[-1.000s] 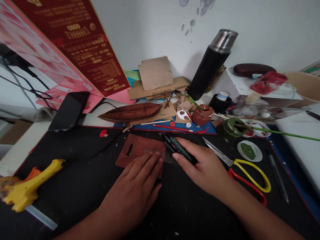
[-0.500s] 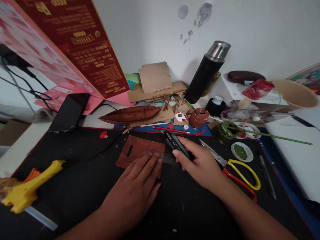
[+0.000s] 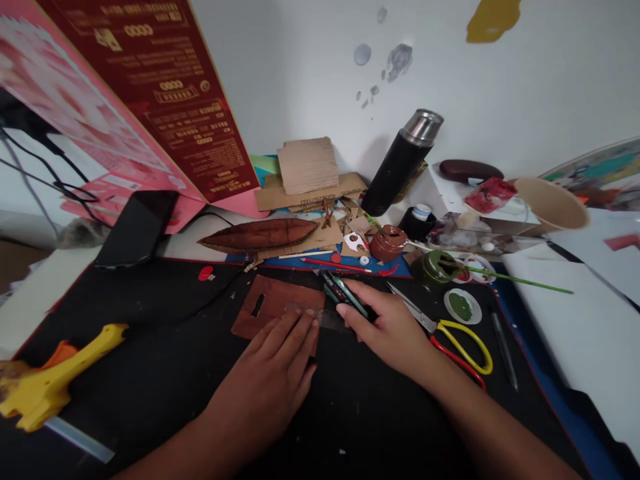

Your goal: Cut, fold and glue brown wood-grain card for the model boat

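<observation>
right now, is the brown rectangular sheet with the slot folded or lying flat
Flat: the brown slotted sheet lies spread on the black mat, no fold showing; beneath the left hand, cannot tell.

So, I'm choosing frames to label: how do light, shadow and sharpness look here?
Head view: dim, soft light, with a faint shadow on the wall left of the flask and a highlight on its steel cap; head view: shadow near the left hand merges into the black mat; head view: small print on the red board is too soft to read.
</observation>
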{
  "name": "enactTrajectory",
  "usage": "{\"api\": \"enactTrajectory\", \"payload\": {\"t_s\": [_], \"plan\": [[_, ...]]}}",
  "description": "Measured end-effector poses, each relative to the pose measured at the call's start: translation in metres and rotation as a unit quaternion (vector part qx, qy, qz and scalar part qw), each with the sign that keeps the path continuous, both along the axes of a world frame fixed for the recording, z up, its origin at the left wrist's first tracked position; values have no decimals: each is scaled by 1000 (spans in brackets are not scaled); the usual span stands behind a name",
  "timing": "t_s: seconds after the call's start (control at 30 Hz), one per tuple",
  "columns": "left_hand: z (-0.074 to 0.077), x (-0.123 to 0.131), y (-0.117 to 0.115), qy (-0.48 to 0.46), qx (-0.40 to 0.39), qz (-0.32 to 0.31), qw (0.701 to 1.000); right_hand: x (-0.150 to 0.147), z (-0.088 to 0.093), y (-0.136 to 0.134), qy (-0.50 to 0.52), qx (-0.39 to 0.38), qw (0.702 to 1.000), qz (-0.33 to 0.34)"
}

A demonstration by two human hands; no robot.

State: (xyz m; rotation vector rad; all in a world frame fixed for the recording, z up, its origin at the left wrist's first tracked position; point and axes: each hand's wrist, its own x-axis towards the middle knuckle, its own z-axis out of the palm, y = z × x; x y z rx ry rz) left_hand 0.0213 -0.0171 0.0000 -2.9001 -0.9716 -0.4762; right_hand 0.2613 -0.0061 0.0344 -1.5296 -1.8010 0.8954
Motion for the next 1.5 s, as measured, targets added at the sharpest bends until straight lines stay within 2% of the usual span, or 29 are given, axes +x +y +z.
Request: {"api": "enactTrajectory", "payload": {"t_s": [0.23,0.47,0.63,0.77,0.87,1.2,1.5], "plan": [[-2,-1,-1,-7,-23,6,1000,15,18,2,-136,11,985,108],[0,0,0,-3,-26,2,1000,21,34,10,-293,9,937,190],[0,0,0,-11,-17,6,1000,14,41,14,-341,22,914,220],[-2,-1,0,-15,-20,0,1000,10,43,16,-364,15,902,233],[-3,-1,0,-16,-39,-1,999,9,43,17,-367,18,900,234],[-7,-2,0,-31,-31,-2,999,4,44,16,-385,12,892,239],[-9,-2,1,-42,-25,5,999,-3,55,17,-418,-12,873,251]]}}
